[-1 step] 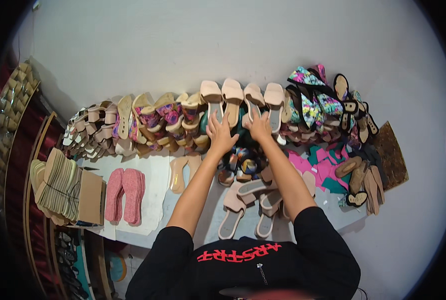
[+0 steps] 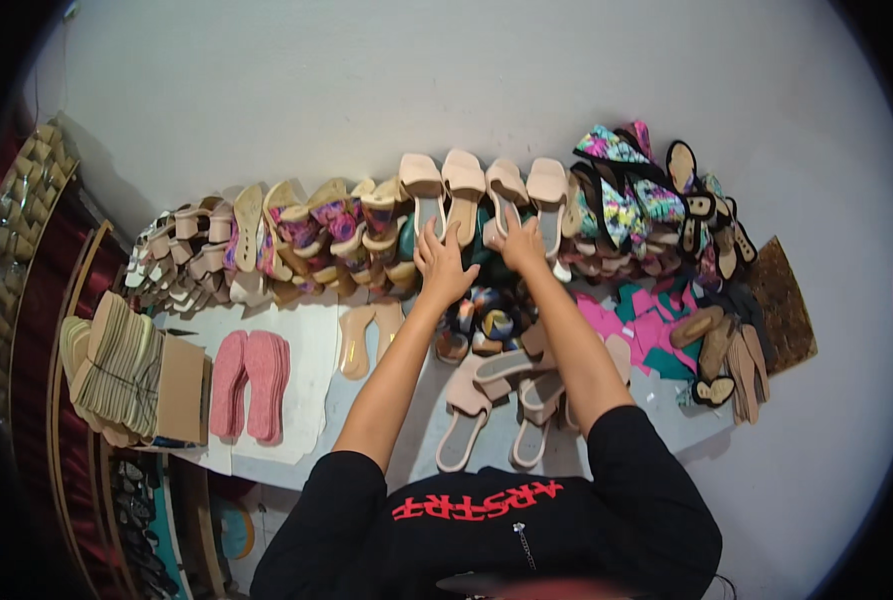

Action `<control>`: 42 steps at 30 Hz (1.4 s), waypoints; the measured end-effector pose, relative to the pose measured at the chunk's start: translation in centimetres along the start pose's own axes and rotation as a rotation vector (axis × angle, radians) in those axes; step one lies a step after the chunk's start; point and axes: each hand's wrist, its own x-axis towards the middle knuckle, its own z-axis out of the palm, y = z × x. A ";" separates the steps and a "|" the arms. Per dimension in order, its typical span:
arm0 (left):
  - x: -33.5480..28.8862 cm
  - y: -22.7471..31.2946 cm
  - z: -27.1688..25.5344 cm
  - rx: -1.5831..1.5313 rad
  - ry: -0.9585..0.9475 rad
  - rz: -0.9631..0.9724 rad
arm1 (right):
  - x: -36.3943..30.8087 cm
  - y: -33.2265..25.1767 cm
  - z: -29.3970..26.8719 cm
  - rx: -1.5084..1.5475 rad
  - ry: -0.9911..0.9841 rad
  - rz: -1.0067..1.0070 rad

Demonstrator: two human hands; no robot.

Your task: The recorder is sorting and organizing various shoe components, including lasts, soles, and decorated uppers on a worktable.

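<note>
Several beige heeled sandals (image 2: 463,178) stand upright in a row against the grey wall at the back of the white table (image 2: 306,400). My left hand (image 2: 444,265) reaches up to them with its fingers spread, the fingertips touching the two left ones. Beside it, my right hand (image 2: 521,245) rests with its fingers apart on the bottom of the third beige sandal (image 2: 507,182). Neither hand is closed around anything. Dark patterned sandals (image 2: 486,320) lie just below my wrists.
More sandals (image 2: 266,240) line the wall to the left, and colourful strapped ones (image 2: 626,200) are piled to the right. Pink insoles (image 2: 251,385), beige insoles (image 2: 366,335), bundled tan soles (image 2: 116,370), pink and teal cut pieces (image 2: 646,330) and loose beige sandals (image 2: 466,420) lie on the table.
</note>
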 end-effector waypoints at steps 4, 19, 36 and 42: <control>-3.8 2.2 0.9 -0.120 -0.145 0.079 | 2.0 5.1 -1.7 0.082 -0.133 -0.057; -15.4 3.2 6.9 0.001 -0.685 0.086 | -20.5 16.8 -2.0 0.253 0.677 0.043; -13.8 1.6 3.4 -0.644 -0.635 -0.468 | -30.2 10.5 1.3 0.257 0.451 0.203; -12.5 3.0 -1.2 -1.036 -0.613 -0.538 | -30.8 8.3 1.2 0.142 0.188 0.245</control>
